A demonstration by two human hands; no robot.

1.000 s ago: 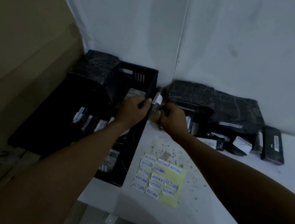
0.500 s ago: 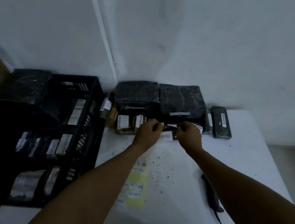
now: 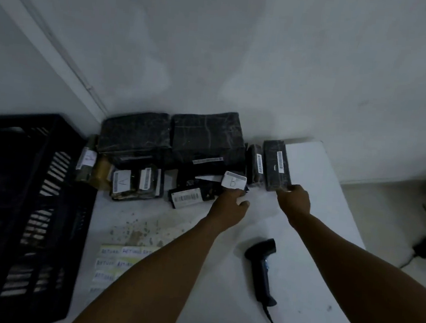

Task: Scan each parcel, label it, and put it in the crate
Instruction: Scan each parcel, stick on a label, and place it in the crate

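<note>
Several black-wrapped parcels with white barcode labels are piled against the wall on the white table [image 3: 311, 286]. My right hand [image 3: 294, 200] grips the near end of a long black parcel [image 3: 276, 164] at the right of the pile. My left hand [image 3: 229, 208] rests at the pile's front, its fingers at a small parcel with a white label marked "b" [image 3: 234, 180]; whether it grips that parcel is unclear. A black handheld scanner [image 3: 262, 266] lies on the table between my forearms. The black slatted crate [image 3: 35, 210] stands at the left.
A yellow sheet of white "RETURN" labels [image 3: 118, 258] lies near the crate, partly under my left forearm. Two big black parcels [image 3: 170, 134] sit at the back. The table's right edge drops to the floor, where a black adapter [image 3: 424, 248] lies.
My view has swung right, away from the crate. Both hands moved right along the pile; my right hand has taken hold of the long parcel's end.
</note>
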